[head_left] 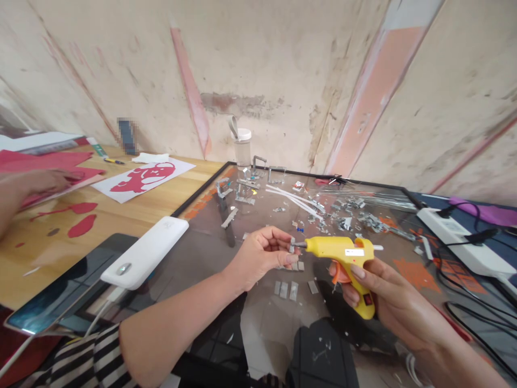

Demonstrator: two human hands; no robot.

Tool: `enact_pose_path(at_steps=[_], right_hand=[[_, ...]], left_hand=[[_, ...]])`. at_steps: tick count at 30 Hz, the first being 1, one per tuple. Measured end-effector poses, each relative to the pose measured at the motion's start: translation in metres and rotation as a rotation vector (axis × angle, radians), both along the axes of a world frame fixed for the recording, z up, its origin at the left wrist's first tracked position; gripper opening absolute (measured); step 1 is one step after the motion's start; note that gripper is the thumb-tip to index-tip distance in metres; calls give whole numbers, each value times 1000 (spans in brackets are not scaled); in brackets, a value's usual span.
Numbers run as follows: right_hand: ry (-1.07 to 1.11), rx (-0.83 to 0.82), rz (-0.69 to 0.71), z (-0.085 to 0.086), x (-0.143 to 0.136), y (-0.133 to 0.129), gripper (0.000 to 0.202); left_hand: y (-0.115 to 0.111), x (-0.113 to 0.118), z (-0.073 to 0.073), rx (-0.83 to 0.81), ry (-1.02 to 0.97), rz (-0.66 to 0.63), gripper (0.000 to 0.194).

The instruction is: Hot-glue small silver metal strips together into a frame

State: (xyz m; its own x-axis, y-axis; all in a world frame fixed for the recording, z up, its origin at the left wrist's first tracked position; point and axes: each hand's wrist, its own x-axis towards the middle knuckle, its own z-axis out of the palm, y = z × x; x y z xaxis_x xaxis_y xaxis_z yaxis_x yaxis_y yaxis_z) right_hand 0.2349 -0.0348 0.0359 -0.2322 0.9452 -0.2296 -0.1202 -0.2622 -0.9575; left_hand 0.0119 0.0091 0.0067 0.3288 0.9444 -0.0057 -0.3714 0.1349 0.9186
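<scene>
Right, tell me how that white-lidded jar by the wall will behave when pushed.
The white-lidded jar would probably keep its shape, as its translucent sides look like rigid plastic. Standing upright and taller than wide, it may tip if pushed near its lid. Its rounded body would likely roll once on its side.

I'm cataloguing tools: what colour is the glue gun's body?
The glue gun's body is yellow, best seen in the head view.

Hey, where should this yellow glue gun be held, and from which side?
Probably the handle of the glue gun, coming from the right, where the right hand holds it: the handle slopes below the barrel, and the nozzle points left, toward the left hand.
</scene>
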Motion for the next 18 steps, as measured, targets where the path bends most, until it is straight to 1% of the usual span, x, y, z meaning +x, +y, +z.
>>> enact_pose_path(at_steps=[4,10,13,18], right_hand=[[12,-3,25,-1,0,1,29],[0,54,-42,-4,3,3,25],[-26,84,-46,-3,4,2,26],[-83,120,-40,-2,6,2,26]], left_hand=[[1,0,-1,9,29,8,33],[-1,-1,4,98,100,28,31],[-2,-1,4,153,146,37,31],[-2,-1,3,191,164,38,30]])
